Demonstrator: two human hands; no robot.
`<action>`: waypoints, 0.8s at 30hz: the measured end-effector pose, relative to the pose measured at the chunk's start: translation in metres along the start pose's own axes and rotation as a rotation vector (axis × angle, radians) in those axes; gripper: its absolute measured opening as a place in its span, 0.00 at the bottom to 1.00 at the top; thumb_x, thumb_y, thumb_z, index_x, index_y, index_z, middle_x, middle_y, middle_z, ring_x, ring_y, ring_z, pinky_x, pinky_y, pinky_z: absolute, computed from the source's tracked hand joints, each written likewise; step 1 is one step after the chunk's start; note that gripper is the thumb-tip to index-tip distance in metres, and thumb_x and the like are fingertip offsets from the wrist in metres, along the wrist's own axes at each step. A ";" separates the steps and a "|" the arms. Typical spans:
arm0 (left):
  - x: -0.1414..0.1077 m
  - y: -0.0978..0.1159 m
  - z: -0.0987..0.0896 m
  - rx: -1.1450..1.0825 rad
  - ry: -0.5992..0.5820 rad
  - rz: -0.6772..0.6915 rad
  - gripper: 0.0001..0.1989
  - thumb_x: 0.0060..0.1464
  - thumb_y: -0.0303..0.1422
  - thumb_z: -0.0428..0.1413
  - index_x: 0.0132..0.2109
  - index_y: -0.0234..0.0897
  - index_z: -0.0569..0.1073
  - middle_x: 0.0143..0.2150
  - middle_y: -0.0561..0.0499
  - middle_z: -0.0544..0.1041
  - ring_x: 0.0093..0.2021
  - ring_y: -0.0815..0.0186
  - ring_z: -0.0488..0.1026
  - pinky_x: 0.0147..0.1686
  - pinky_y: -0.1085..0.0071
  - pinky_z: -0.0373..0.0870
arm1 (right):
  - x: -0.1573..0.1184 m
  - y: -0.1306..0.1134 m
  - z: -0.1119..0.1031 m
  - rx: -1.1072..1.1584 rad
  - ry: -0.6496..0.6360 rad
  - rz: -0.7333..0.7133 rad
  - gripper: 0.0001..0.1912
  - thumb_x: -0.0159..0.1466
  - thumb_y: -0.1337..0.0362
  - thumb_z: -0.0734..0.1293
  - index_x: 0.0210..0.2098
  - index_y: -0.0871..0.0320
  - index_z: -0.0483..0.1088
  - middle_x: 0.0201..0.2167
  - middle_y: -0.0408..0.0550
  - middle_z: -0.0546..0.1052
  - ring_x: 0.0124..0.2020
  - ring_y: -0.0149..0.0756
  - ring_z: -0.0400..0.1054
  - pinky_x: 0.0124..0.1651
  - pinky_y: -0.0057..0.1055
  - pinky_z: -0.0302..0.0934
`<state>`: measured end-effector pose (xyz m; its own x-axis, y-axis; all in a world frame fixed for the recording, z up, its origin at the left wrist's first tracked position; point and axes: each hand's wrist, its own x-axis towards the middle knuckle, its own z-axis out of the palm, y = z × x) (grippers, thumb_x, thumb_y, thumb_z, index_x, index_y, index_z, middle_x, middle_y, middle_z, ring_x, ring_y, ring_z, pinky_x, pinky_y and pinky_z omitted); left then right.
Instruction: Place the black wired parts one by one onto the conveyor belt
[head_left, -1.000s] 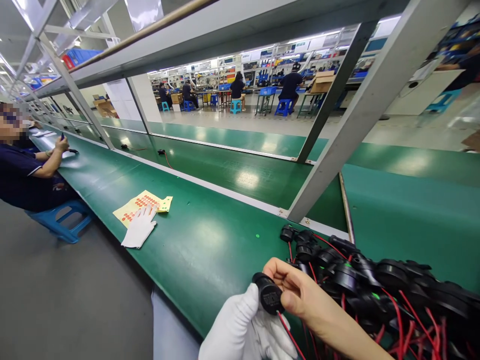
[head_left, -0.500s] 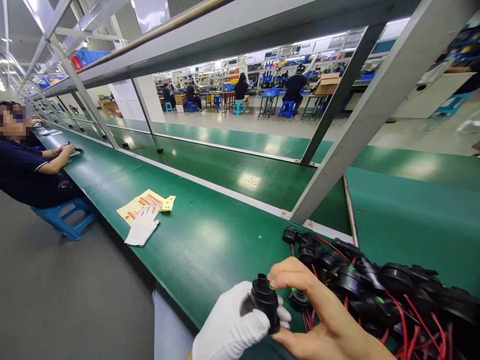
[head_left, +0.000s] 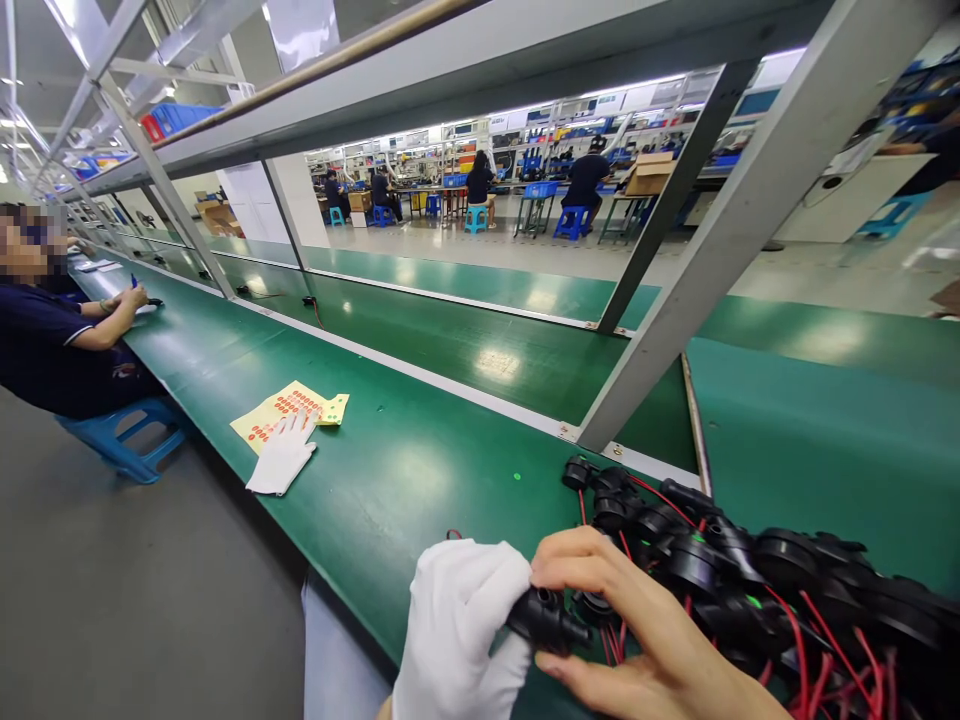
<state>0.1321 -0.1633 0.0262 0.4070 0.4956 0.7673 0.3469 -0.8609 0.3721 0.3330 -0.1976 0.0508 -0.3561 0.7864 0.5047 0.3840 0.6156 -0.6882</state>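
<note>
A black cylindrical part [head_left: 547,618] with a short spout lies tilted between my hands near the bottom of the view, its narrow end toward the right. My left hand [head_left: 465,625], in a white glove, is wrapped round its left end. Bare, my right hand [head_left: 637,620] curves round the part from the right, thumb below and fingertips above, touching the glove and the part's edge. Beyond my right hand is a heap of similar black parts [head_left: 697,560] with red wires.
On the green bench [head_left: 405,480] lie a white glove [head_left: 282,458] and a yellow sticker sheet [head_left: 262,418]. A grey slanted post [head_left: 675,300] rises at the bench's back edge. A person [head_left: 45,340] sits at the far left; others sit in the background.
The black part has turned from nearly upright to lying tilted toward the right. My left hand has rolled over it, its back now upward, and a bit of red wire shows behind the glove.
</note>
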 end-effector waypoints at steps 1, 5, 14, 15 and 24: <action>-0.002 0.000 0.000 0.053 0.018 -0.011 0.21 0.61 0.30 0.55 0.60 0.37 0.67 0.45 0.43 0.83 0.45 0.59 0.80 0.51 0.61 0.71 | 0.000 0.000 0.000 0.034 0.019 0.022 0.22 0.60 0.70 0.73 0.51 0.50 0.67 0.42 0.47 0.75 0.43 0.37 0.73 0.46 0.28 0.69; -0.002 0.002 -0.003 0.172 0.064 -0.017 0.25 0.62 0.41 0.57 0.62 0.38 0.64 0.44 0.43 0.83 0.44 0.57 0.80 0.50 0.60 0.72 | 0.000 0.003 0.003 0.310 0.103 0.274 0.14 0.61 0.55 0.74 0.42 0.52 0.69 0.38 0.46 0.72 0.37 0.37 0.70 0.38 0.27 0.68; -0.003 0.015 0.002 -0.486 -0.063 -0.704 0.22 0.55 0.53 0.59 0.44 0.39 0.78 0.33 0.46 0.84 0.30 0.59 0.80 0.32 0.65 0.74 | 0.003 0.009 0.017 0.783 -0.028 0.583 0.35 0.53 0.28 0.66 0.36 0.56 0.68 0.29 0.42 0.68 0.26 0.31 0.62 0.30 0.27 0.61; -0.004 0.015 0.002 -0.685 -0.098 -0.903 0.25 0.54 0.56 0.58 0.42 0.37 0.77 0.32 0.45 0.83 0.29 0.60 0.79 0.31 0.65 0.75 | 0.004 0.008 0.018 0.767 -0.047 0.579 0.34 0.57 0.29 0.64 0.37 0.56 0.67 0.28 0.42 0.69 0.26 0.31 0.63 0.31 0.28 0.62; -0.009 0.009 -0.010 -1.252 -0.042 -1.085 0.38 0.42 0.66 0.60 0.39 0.31 0.72 0.25 0.46 0.79 0.18 0.67 0.73 0.22 0.72 0.68 | 0.024 -0.025 0.019 0.349 -0.161 0.551 0.21 0.72 0.44 0.57 0.34 0.53 0.64 0.28 0.42 0.69 0.30 0.34 0.65 0.36 0.28 0.64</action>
<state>0.1227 -0.1764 0.0277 0.4733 0.8728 -0.1191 -0.3765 0.3226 0.8684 0.2990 -0.1948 0.0706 -0.3198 0.9469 -0.0338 0.2575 0.0526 -0.9648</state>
